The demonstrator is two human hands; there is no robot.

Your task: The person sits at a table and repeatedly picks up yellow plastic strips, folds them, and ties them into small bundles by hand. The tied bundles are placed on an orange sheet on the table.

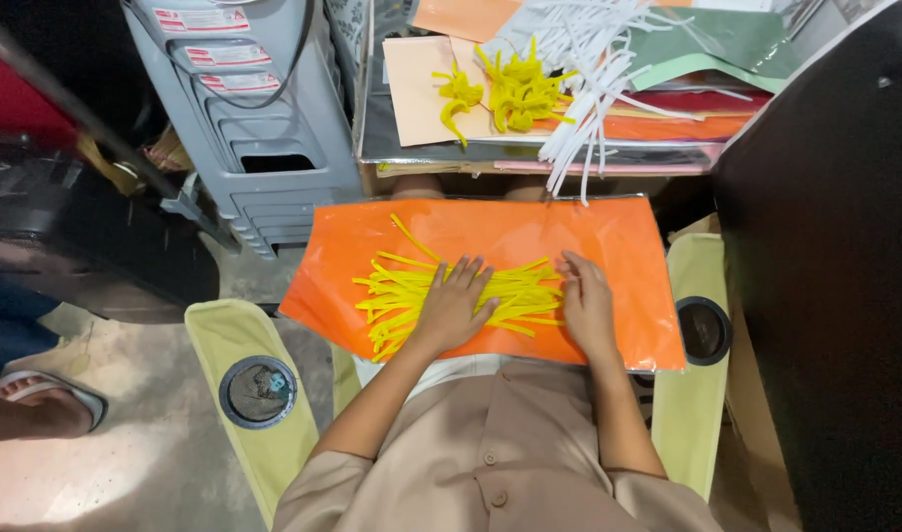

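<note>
An orange paper sheet (618, 246) lies across my lap. A loose pile of thin yellow paper strips (397, 296) is spread over its middle. My left hand (454, 305) rests flat on the strips, fingers spread. My right hand (587, 303) lies on the sheet at the right end of the pile, its fingertips touching the strip ends. Neither hand grips anything.
Ahead stands a low table (421, 148) with peach, green and red paper sheets, curled yellow paper shapes (515, 94) and white paper strips (589, 69). A grey stack of plastic stools (264, 128) stands at left. My chair has pale green armrests with cup holders (258, 391). Another person's sandalled foot (37, 399) is at far left.
</note>
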